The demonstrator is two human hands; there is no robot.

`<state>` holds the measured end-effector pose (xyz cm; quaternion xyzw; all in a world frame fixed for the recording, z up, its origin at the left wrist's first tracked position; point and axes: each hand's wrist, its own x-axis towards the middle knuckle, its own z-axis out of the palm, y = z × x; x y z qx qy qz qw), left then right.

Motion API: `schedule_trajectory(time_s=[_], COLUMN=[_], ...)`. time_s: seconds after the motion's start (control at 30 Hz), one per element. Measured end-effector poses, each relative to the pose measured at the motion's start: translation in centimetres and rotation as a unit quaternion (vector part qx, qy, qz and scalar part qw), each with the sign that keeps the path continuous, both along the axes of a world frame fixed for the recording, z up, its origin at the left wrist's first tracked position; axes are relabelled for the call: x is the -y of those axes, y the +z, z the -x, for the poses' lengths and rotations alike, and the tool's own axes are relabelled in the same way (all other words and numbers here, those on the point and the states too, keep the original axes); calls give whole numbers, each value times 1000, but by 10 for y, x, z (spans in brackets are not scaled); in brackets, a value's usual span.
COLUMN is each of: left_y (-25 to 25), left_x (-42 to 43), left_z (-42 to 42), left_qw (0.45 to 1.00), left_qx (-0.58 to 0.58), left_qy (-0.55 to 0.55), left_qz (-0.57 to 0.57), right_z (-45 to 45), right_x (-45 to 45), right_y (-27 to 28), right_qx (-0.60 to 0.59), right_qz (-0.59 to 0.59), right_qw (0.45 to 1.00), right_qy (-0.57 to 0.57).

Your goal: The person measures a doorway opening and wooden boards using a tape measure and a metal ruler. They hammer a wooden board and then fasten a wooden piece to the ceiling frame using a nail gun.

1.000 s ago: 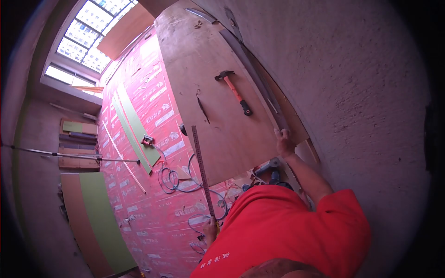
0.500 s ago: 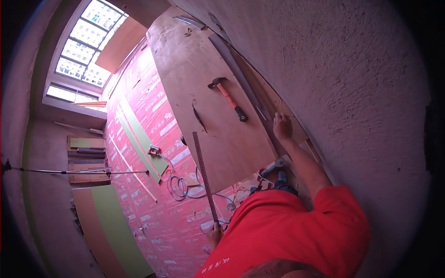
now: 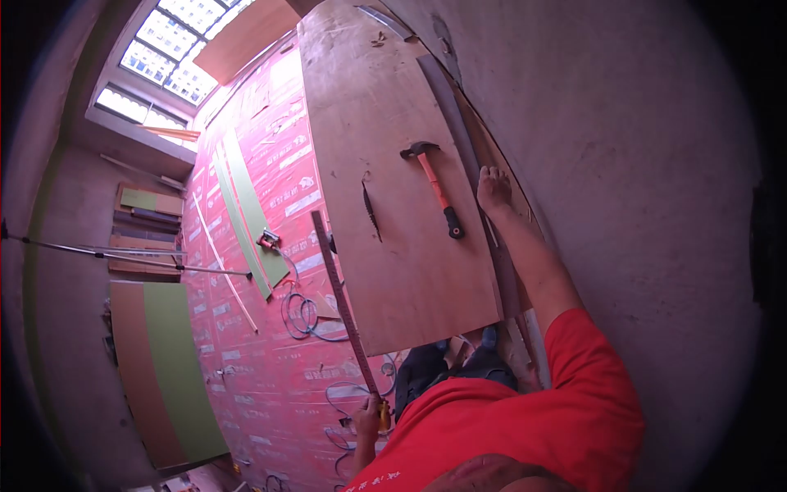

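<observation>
My left hand (image 3: 366, 416) is closed around the lower end of a long dark ruler (image 3: 343, 303), beside a small yellow piece (image 3: 384, 414). The ruler slants up past the near left corner of a large plywood board (image 3: 385, 279). My right hand (image 3: 494, 190) has its fingers bent at a long dark strip (image 3: 463, 135) along the board's right side; what they hold, if anything, is hidden. On the board lie a hammer (image 3: 434, 189) with an orange and black handle and a thin dark tool (image 3: 370, 211).
Pink printed sheeting (image 3: 270, 369) covers the floor, with green strips (image 3: 246, 205), a red and silver tool (image 3: 268, 239) and a coiled hose (image 3: 299, 316). A rough wall (image 3: 623, 205) stands at the right. Panels (image 3: 176, 361) and a metal pole (image 3: 123, 257) are at the left.
My right hand has moved from the near end of the dark strip to a point farther along it. The ruler has swung left, away from the board's edge. The view has shifted.
</observation>
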<state>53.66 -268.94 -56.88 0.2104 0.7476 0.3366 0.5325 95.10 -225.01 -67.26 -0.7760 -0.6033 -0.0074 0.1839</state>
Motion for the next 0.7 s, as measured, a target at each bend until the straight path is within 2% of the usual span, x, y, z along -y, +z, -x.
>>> schedule_trajectory(time_s=[0.1,0.13,0.2,0.27,0.3,0.33,0.4,0.47,0.5,0.57,0.63,0.67,0.7], left_y=[-12,-17,-23,-36,-57,-77,-84,-110,-104,-98,-118,-137,-134], left_x=[-60,-89,-161,-232,-259,-280,-321,-337,-349,-360,-354,-353,-357], left_z=[11,13,9,7,12,23,26,40,43,44,49,56,55], left_qw=[998,998,987,945,940,936,973,959,922,946,943,921,927], left_qx=[-7,24,-16,-87,-91,-101,79,-6,-49,-4,120,158,156], left_qy=[-64,-65,-148,-251,-254,-253,-136,-204,-285,-262,-208,-224,-212], left_qz=[-15,-10,-68,-188,-207,-221,-169,-197,-258,-191,-229,-276,-266], right_z=[-4,-9,-18,-41,-48,-60,-57,-60,-69,-61,-61,-67,-69], right_x=[-41,-56,-87,-130,-154,-177,-206,-233,-251,-282,-310,-328,-339], right_y=[21,21,30,18,13,8,30,27,24,25,20,5,3], right_qx=[37,76,159,238,269,291,319,351,375,389,405,425,515], right_qz=[15,2,2,-29,24,5,17,17,22,-8,-31,-33,-7], right_qw=[999,996,985,966,961,951,937,921,912,903,890,879,836], right_qy=[24,36,62,91,53,101,143,167,164,181,206,216,188])
